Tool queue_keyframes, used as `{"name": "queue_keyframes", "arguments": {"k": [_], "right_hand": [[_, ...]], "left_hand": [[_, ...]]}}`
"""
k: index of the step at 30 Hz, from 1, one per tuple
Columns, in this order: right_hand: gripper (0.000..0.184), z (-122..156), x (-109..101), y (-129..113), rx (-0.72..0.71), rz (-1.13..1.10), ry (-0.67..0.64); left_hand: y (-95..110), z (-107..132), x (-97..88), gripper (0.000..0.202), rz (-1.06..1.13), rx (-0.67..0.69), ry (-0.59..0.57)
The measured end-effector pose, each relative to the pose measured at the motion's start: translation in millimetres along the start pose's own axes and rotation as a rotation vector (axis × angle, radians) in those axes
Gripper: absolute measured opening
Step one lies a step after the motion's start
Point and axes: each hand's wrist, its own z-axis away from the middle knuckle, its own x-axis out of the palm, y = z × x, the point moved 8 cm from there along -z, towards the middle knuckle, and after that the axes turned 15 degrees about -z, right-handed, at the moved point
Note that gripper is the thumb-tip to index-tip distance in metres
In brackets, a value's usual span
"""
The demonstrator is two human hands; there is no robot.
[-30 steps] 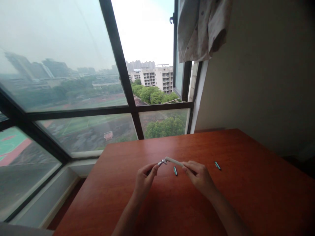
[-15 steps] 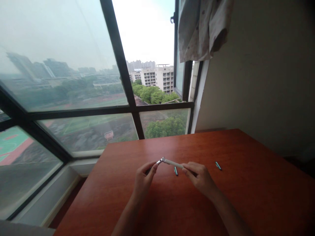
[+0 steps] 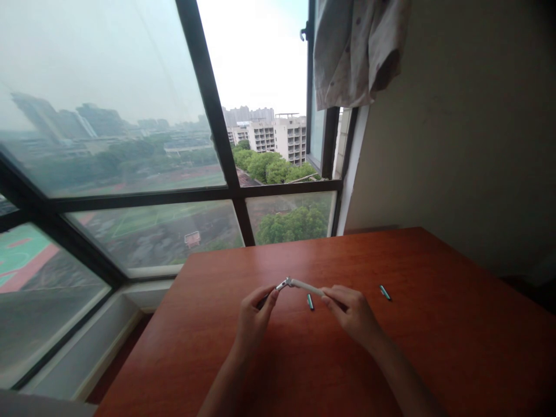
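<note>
My left hand [image 3: 255,317] is closed round a dark-gripped handle with a silver end [image 3: 283,284], its kind too small to be sure of. Pinched in my right hand [image 3: 353,310] is a slim whitish stick [image 3: 307,287], pointing left. The stick's tip meets the silver end, or lies right beside it, above the table. Under the stick lies a small green-and-black bar [image 3: 310,302]. A similar bar [image 3: 384,292] rests farther right, apart from both hands. My fingers hide much of the handle and the stick's near end.
The reddish-brown wooden table [image 3: 208,336] spans the space under both arms. Beyond its far edge stand dark-framed windows [image 3: 278,190], one pane open. Cloth [image 3: 358,55] hangs at the upper right, beside a plain wall [image 3: 456,145].
The whitish stick looks slightly more bowed near its left tip. Both hands and the bars on the table stay in place.
</note>
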Motion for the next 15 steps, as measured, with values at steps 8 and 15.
{"name": "queue_keyframes", "arguments": {"k": [8, 15], "right_hand": [[0.023, 0.6, 1.4, -1.3, -0.008, 0.027, 0.0], [0.024, 0.3, 2.3, -4.0, -0.011, 0.011, -0.021]], "left_hand": [[1.0, -0.1, -0.4, 0.029, -0.001, 0.0, 0.0], [-2.8, -0.5, 1.6, 0.028, 0.003, -0.012, -0.005]]}}
